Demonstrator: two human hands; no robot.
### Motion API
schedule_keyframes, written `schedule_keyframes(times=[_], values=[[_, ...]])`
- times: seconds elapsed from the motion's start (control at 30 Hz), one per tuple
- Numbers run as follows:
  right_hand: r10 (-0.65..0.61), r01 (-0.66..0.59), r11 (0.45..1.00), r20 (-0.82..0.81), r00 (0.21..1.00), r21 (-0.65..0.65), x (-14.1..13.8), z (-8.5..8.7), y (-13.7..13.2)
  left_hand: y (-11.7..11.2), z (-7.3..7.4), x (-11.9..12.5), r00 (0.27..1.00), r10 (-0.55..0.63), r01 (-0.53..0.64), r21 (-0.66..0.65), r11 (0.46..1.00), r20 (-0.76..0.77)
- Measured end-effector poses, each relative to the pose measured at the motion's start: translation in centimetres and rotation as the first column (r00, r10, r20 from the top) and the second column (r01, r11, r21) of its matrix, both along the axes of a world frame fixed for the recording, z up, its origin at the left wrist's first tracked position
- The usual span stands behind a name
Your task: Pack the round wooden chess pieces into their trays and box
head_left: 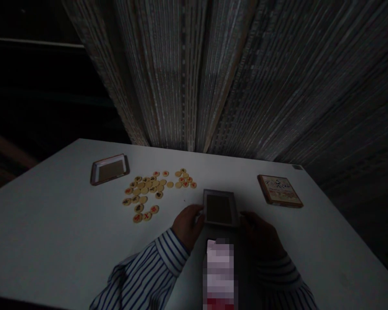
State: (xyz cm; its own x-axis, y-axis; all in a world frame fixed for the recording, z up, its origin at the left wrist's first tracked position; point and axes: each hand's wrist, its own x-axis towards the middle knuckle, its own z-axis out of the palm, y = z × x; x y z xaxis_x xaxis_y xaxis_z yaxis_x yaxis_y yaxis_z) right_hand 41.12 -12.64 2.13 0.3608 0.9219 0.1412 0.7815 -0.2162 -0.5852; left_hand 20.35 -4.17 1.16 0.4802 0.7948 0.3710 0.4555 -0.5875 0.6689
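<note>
My left hand (188, 224) grips the left edge of a shallow rectangular box tray (220, 223), thumb and fingers closed on its rim. My right hand (261, 232), dark in shadow, has its fingers closed at the tray's right edge. The tray has a pale border and a dark inside, which faces up towards me. Left of it on the white table (67, 241) lie several round wooden Chinese chess pieces (144, 190), some with red characters, some with black ones, others plain side up. A smaller cluster of these discs (185, 182) lies just beyond my left hand.
A second open shallow tray (110, 169) sits at the back left. At the right lies a flat box with a printed cover (280, 189). A small dark item (297, 167) is at the back right corner. Striped curtains (194, 77) hang behind the table. A pixelated object (220, 275) is nearest me.
</note>
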Motion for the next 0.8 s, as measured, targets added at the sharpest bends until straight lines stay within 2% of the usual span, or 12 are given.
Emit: schedule_keyframes(times=[0.2, 0.4, 0.53, 0.8], values=[[-0.042, 0.047, 0.992, -0.043, 0.998, 0.116, -0.7, 0.4, 0.2, 0.0, -0.1, 0.0, 0.997, 0.075, -0.073, -0.081, 0.994, 0.024], [-0.043, 0.052, 0.99, -0.074, 0.996, 0.129, -0.2, 0.1, 0.4, 0.5, -0.3, 0.0, 0.989, 0.14, -0.126, -0.211, 0.969, 0.053], [-0.001, 0.016, 0.99, -0.111, 0.994, 0.142, 0.3, -0.2, 0.7, 0.9, -0.8, 0.0, 0.983, 0.168, -0.15, -0.213, 0.965, 0.067], [-0.003, 0.042, 0.974, -0.176, 0.984, 0.221, -0.2, -0.5, 0.7, 1.0, -1.1, 0.0, 0.979, 0.179, -0.155, -0.21, 0.965, 0.102]])
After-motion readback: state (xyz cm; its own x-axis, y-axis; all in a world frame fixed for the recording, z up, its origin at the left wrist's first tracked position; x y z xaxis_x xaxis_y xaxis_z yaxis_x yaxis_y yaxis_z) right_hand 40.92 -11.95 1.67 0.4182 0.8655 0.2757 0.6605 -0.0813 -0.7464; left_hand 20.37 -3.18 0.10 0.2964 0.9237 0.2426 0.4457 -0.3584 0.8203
